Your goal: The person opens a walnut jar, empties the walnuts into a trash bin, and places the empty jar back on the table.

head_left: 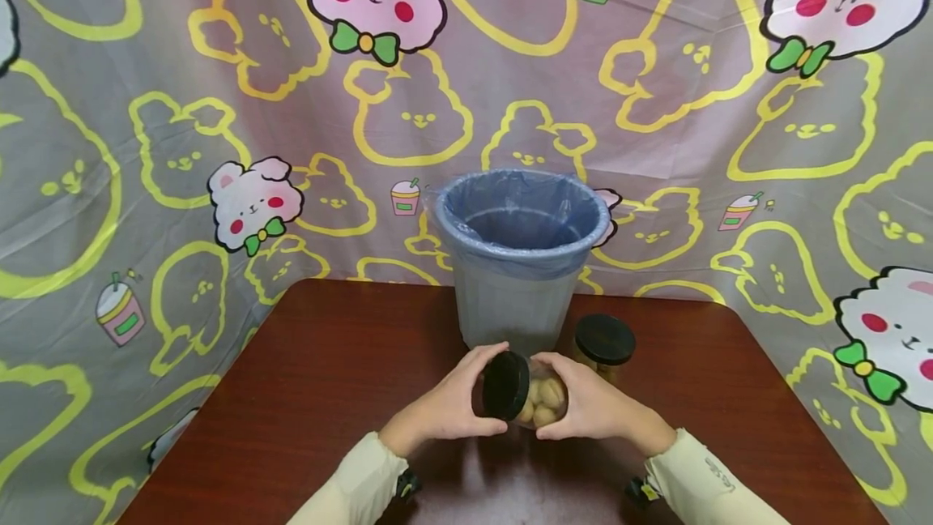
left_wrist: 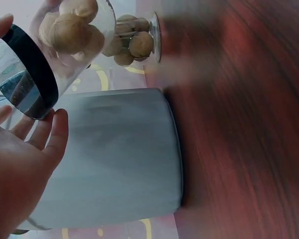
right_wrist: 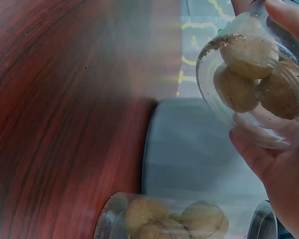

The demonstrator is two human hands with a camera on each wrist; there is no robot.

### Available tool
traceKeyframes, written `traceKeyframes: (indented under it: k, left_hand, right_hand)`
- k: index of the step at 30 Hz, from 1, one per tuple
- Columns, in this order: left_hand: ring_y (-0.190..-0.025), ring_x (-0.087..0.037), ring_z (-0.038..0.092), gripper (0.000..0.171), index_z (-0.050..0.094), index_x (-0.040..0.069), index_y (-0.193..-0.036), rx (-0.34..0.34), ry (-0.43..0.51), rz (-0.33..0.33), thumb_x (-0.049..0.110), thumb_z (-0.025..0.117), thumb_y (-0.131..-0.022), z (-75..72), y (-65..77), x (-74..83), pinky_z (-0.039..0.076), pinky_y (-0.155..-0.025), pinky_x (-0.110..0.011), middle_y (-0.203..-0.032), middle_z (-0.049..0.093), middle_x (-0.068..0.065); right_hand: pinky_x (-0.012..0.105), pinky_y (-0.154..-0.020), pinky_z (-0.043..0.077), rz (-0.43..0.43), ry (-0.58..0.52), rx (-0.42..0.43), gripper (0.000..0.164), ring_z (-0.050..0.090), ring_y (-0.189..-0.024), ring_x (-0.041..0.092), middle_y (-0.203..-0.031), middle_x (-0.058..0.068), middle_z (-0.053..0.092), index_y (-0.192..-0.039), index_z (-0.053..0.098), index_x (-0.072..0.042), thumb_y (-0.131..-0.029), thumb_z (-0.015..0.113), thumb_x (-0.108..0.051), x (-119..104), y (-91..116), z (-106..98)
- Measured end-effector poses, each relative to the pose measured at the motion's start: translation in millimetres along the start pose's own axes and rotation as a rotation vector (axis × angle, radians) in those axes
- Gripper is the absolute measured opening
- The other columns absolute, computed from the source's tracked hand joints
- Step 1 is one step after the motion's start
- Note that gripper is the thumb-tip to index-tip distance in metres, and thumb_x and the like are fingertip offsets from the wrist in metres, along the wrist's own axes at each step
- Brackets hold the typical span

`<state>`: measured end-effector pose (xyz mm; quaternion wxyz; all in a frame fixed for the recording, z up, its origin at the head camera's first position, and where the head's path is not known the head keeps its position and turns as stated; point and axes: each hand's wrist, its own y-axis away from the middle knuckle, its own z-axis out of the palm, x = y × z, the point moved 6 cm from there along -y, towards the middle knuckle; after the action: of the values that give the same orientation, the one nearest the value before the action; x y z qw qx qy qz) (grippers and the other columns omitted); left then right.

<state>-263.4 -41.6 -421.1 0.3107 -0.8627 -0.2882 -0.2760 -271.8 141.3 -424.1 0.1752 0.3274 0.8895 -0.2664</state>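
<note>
A clear jar (head_left: pixel 545 400) with a black lid (head_left: pixel 506 386) is held tilted on its side above the table. Inside it are several round, tan, walnut-like pieces (left_wrist: pixel 72 32). My left hand (head_left: pixel 453 402) grips the lid end, thumb on one side and fingers on the other. At the other end, my right hand (head_left: pixel 596 400) holds the jar round its clear base (right_wrist: pixel 254 84). Some brown crumbs show inside the base in the right wrist view. A second jar (right_wrist: pixel 174 221) with a black lid and similar pieces stands upright beyond my right hand.
A grey bin (head_left: pixel 517 310) lined with a blue plastic bag (head_left: pixel 517 253) stands behind the hands. The dark red-brown wooden table (head_left: pixel 350 347) carries it and the second jar. Cartoon-printed cloth (head_left: pixel 656 63) hangs around the table's back and sides.
</note>
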Motion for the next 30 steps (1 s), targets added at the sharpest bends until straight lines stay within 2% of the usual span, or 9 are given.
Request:
traceKeyframes:
  k: [4,8,13,24,30]
  left_hand:
    - [-0.122,-0.015,0.039,0.099,0.024,0.019,-0.149,-0.001,-0.057,0.022,0.032,0.081,-0.069,-0.6,0.4,1.2,0.041,-0.096,-0.033,-0.138,0.037,-0.002]
    - [-0.119,-0.014,0.042,0.098,0.024,0.021,-0.150,0.002,-0.095,0.005,0.037,0.078,-0.070,-0.4,1.6,0.5,0.041,-0.096,-0.035,-0.133,0.038,-0.002]
    - [-0.113,-0.014,0.045,0.095,0.025,0.024,-0.149,0.024,-0.102,-0.024,0.042,0.075,-0.071,-1.5,2.1,0.8,0.043,-0.093,-0.035,-0.129,0.039,-0.002]
    - [-0.113,-0.014,0.047,0.083,0.040,0.006,-0.136,0.102,-0.089,-0.060,0.037,0.077,-0.069,-5.0,-1.3,0.5,0.041,-0.096,-0.033,-0.129,0.043,-0.003]
    - [-0.108,-0.018,0.050,0.081,0.039,0.006,-0.138,0.106,-0.100,-0.100,0.040,0.073,-0.072,-5.5,-0.7,0.8,0.043,-0.092,-0.033,-0.125,0.046,-0.004]
  right_hand:
    - [0.032,-0.084,0.048,-0.010,0.005,-0.007,0.089,0.056,-0.100,0.009,-0.118,-0.003,0.055,-0.129,0.047,-0.003,-0.058,0.089,-0.035,-2,0,1]
    - [0.033,-0.084,0.048,-0.014,0.018,-0.011,0.089,0.056,-0.101,0.010,-0.119,-0.002,0.055,-0.129,0.046,-0.004,-0.058,0.089,-0.035,-4,0,1]
    - [0.035,-0.086,0.048,-0.021,0.052,0.001,0.090,0.055,-0.104,0.012,-0.120,-0.001,0.054,-0.129,0.046,-0.005,-0.057,0.089,-0.037,-6,-2,0]
    - [0.036,-0.086,0.048,-0.058,0.139,0.022,0.091,0.055,-0.104,0.014,-0.119,0.002,0.055,-0.128,0.048,-0.005,-0.055,0.089,-0.043,-10,-6,-3]
    - [0.036,-0.086,0.048,-0.078,0.155,0.027,0.090,0.055,-0.104,0.014,-0.119,0.002,0.055,-0.127,0.048,-0.005,-0.060,0.084,-0.053,-11,-7,-3]
